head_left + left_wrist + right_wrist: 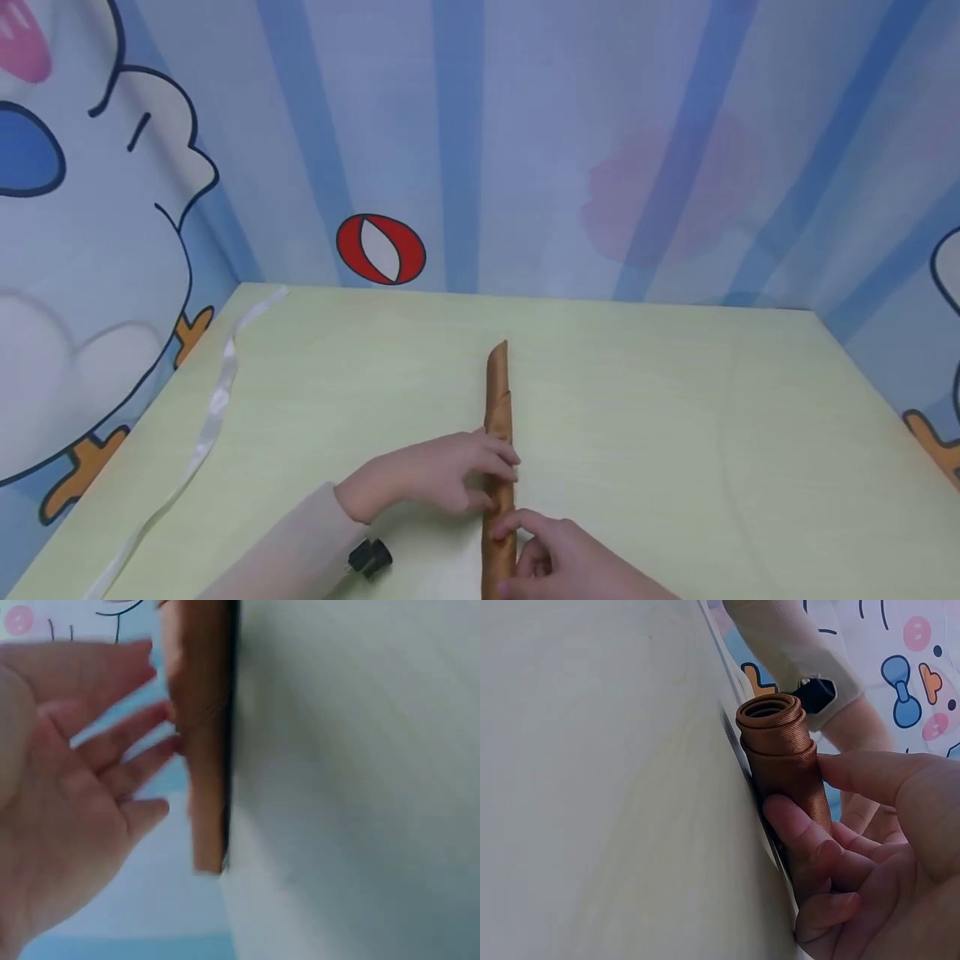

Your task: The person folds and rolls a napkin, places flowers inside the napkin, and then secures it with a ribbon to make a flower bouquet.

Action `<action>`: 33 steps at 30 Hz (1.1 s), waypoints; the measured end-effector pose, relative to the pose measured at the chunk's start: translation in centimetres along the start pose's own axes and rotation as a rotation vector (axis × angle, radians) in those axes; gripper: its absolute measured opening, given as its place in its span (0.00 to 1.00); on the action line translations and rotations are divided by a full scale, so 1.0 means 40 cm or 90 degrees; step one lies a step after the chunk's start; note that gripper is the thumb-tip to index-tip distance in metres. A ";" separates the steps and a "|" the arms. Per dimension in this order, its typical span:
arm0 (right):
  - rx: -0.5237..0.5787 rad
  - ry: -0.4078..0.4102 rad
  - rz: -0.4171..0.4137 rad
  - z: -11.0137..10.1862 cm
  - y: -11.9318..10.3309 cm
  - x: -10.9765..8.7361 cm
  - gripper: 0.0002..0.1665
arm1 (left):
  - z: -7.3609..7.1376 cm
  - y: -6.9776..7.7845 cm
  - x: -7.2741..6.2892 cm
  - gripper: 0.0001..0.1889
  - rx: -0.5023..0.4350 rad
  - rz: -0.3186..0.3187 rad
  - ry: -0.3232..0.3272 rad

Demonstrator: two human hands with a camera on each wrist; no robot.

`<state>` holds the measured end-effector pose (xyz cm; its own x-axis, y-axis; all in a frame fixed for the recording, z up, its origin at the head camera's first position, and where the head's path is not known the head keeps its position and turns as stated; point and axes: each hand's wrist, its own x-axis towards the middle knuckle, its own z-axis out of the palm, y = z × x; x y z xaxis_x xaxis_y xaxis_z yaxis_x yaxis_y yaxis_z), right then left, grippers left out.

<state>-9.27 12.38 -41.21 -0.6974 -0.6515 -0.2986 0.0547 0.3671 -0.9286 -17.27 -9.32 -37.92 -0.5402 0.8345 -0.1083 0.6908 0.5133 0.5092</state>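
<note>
A long roll of shiny brown cloth (498, 408) lies lengthwise on the pale table, running from the middle toward the near edge. In the right wrist view the near end of the roll (784, 761) shows its coiled layers. My right hand (558, 554) pinches the roll near that end, thumb on one side and fingers on the other. Farther up, my left hand (442, 471) lies across the roll. Its fingertips touch the cloth, and in the left wrist view the fingers (139, 742) are spread and fairly straight beside it.
A white ribbon (217, 400) runs along the table's left side. By the left sleeve (300, 542) there is a small black device (370, 558). A printed cartoon backdrop (525, 150) stands behind the table (637, 400) and at both sides.
</note>
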 end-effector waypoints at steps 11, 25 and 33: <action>-0.005 0.014 -0.031 0.003 -0.002 -0.017 0.20 | -0.111 -0.095 -0.205 0.21 -0.077 -0.284 0.300; -0.010 0.012 -0.040 0.003 0.002 -0.013 0.20 | -0.148 -0.265 -0.474 0.38 -0.083 -0.546 0.394; -0.023 0.013 -0.043 0.003 0.003 -0.010 0.20 | -0.132 -0.311 -0.559 0.47 -0.145 -0.640 0.288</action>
<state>-8.91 12.60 -41.24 -0.7135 -0.6616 -0.2306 -0.0185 0.3468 -0.9378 -16.33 -35.41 -37.35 -0.9590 -0.1102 -0.2611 -0.2347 0.8251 0.5140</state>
